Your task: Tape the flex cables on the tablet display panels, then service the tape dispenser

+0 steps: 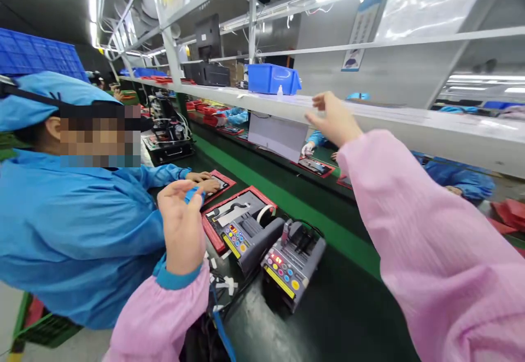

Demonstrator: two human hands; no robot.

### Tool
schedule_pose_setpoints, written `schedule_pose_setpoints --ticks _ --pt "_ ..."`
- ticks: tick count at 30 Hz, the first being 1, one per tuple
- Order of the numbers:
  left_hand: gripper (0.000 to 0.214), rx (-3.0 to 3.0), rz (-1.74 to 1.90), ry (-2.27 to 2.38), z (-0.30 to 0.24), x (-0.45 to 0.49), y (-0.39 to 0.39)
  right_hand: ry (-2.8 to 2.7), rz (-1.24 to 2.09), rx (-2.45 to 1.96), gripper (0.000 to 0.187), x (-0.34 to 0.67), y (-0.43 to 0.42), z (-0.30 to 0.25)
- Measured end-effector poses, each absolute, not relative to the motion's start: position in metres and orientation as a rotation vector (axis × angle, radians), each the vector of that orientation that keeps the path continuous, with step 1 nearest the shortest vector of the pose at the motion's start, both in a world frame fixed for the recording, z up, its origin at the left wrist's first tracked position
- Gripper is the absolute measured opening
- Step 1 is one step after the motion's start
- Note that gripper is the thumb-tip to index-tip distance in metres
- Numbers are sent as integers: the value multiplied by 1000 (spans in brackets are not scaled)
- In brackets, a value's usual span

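My left hand (182,228) is raised in front of a co-worker's blue sleeve, palm turned up and fingers loosely curled. A blue patch shows between its thumb and fingers; I cannot tell whether it is the sleeve behind. My right hand (334,118) reaches up at the white shelf (369,118), thumb and fingers apart, with nothing visible in it. Below, between my arms, stand two grey tape dispensers: one (293,266) with a lit red display, the other (252,236) carrying a white tape roll (266,214). A red-edged tray (233,209) with dark and grey parts lies behind them.
A co-worker in blue (82,225) sits close on my left, hands on another red-edged tray (219,184). A blue bin (273,79) and small white bottle (280,91) stand on the shelf. White scraps (225,284) and cables lie by the dispensers. A green belt strip (340,241) runs behind.
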State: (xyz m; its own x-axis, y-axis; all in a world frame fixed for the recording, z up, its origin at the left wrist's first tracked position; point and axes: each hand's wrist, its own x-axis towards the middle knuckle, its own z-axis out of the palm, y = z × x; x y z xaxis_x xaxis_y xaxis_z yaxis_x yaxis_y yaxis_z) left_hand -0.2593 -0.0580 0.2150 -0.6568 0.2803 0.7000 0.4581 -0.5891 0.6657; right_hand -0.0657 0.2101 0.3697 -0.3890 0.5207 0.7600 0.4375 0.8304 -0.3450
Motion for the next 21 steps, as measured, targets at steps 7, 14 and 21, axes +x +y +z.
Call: schedule_pose_setpoints --ticks 7,14,21 --pt "8 -1513 -2713 -1545 207 -274 -34 -2122 127 -1331 24 -180 333 434" --pt "14 -1988 -2895 -1682 204 -291 -44 -2221 96 -1469 20 -249 367 425" --pt "17 -2330 -3079 -1415 198 -321 -39 -2223 22 -1192 27 -286 341 447"
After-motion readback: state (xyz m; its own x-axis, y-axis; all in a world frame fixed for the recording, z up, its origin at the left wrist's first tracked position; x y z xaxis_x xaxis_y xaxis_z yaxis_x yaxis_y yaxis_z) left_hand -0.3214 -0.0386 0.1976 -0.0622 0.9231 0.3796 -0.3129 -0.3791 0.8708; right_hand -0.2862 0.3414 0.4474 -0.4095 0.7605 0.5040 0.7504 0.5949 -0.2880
